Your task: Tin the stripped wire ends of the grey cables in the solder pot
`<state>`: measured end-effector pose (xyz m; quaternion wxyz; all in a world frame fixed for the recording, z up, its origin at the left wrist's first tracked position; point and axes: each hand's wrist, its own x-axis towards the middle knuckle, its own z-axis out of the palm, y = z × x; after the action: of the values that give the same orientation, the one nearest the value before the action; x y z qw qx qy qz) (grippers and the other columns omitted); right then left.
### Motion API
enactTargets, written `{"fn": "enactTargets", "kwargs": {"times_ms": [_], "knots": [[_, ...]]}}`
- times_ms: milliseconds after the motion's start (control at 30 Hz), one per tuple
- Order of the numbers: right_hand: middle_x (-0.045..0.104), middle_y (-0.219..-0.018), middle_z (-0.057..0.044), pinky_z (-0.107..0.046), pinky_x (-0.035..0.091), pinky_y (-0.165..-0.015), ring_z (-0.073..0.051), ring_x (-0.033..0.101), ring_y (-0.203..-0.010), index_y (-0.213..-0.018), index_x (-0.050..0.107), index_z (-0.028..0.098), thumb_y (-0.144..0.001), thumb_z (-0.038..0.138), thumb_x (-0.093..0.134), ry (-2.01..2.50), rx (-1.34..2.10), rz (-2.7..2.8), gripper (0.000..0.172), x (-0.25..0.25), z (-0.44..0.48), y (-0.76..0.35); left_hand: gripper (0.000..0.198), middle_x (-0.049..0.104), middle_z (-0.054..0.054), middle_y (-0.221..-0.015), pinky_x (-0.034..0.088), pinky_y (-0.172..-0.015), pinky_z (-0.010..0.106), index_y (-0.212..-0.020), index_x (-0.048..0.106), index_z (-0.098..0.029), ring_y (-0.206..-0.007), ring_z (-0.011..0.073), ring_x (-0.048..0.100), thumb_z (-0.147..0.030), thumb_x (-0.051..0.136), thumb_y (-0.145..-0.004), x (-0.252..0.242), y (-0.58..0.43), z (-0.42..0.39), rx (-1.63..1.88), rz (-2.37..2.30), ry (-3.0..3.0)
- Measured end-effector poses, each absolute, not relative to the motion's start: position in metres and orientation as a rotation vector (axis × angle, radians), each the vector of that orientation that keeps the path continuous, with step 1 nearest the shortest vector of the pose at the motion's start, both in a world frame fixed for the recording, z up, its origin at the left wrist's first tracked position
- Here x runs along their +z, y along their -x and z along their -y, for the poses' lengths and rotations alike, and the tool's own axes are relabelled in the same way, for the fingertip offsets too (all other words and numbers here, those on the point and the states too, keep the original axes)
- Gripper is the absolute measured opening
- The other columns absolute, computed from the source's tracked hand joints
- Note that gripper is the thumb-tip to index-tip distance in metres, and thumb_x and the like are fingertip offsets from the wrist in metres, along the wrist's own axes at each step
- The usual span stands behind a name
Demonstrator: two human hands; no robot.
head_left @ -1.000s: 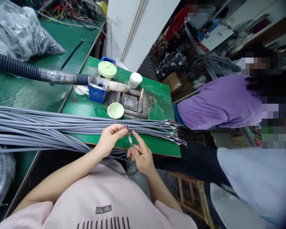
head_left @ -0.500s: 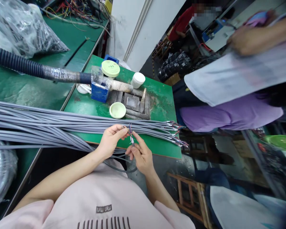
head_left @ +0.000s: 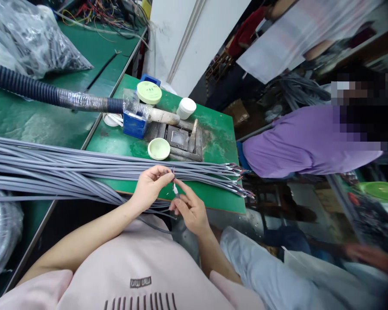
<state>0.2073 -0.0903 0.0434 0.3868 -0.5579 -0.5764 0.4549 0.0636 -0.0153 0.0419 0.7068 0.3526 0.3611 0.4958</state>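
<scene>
My left hand point(head_left: 148, 186) pinches the thin coloured wires point(head_left: 172, 173) that stick out of a grey cable end. My right hand point(head_left: 189, 209) grips that same cable's end point(head_left: 175, 190) just below the stripped part, index finger stretched along it. The cable loops down toward my lap. Both hands hover at the near edge of a small green table point(head_left: 213, 137), just in front of a thick bundle of grey cables point(head_left: 67, 165) lying across it, their stripped ends point(head_left: 241, 181) fanned out at the right.
On the green table stand a blue box point(head_left: 134, 122), a metal fixture point(head_left: 179, 137), a pale green lid point(head_left: 158, 148) and two white jars. A corrugated hose point(head_left: 51, 97) crosses the left bench. A person in purple point(head_left: 304, 137) bends at the right; another person's blurred clothing shows above.
My hands stay at the cable end, with the left fingers working the coloured wires. Beside me, a person in light clothing has swept across the right of the view.
</scene>
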Motion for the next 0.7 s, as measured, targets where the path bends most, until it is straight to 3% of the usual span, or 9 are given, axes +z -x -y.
{"fn": "enactTargets", "kwargs": {"times_ms": [167, 300, 500, 700], "knots": [[0.062, -0.074, 0.002, -0.025, 0.048, -0.062, -0.012, 0.057, -0.064, -0.111, 0.057, 0.024, -0.075, 0.030, 0.071, 1.511, 0.847, 1.540, 0.039, 0.055, 0.072, -0.201, 0.025, 0.061, -0.002, -0.062, 0.043, -0.057, 0.023, -0.069, 0.063, -0.016, -0.057, 0.0103, 0.054, -0.037, 0.075, -0.065, 0.043, -0.067, 0.018, 1.038, -0.797, -0.801], [0.061, -0.069, 0.002, -0.024, 0.047, -0.061, -0.012, 0.056, -0.061, -0.092, 0.060, 0.022, -0.083, 0.033, 0.062, 1.526, 0.699, 1.503, 0.015, 0.061, 0.060, -0.195, 0.023, 0.061, -0.002, -0.063, 0.044, -0.059, 0.023, -0.069, 0.063, -0.016, -0.059, 0.0104, 0.054, -0.035, 0.076, -0.064, 0.042, -0.067, 0.019, 1.066, -0.818, -0.807], [0.062, -0.067, 0.001, -0.024, 0.046, -0.056, -0.012, 0.056, -0.058, -0.082, 0.063, 0.020, -0.085, 0.035, 0.058, 1.507, 0.786, 1.419, 0.016, 0.060, 0.049, -0.196, 0.025, 0.060, -0.003, -0.060, 0.044, -0.057, 0.023, -0.067, 0.062, -0.016, -0.056, 0.0093, 0.052, -0.036, 0.077, -0.064, 0.044, -0.065, 0.017, 1.118, -0.827, -0.818], [0.053, -0.058, 0.005, -0.021, 0.038, -0.048, -0.008, 0.046, -0.048, -0.073, 0.057, 0.019, -0.083, 0.033, 0.058, 1.506, 0.843, 1.327, 0.017, 0.064, 0.036, -0.199, 0.025, 0.064, 0.000, -0.063, 0.047, -0.059, 0.024, -0.069, 0.064, -0.015, -0.058, 0.0108, 0.056, -0.037, 0.076, -0.067, 0.037, -0.074, 0.016, 1.123, -0.826, -0.837]]}}
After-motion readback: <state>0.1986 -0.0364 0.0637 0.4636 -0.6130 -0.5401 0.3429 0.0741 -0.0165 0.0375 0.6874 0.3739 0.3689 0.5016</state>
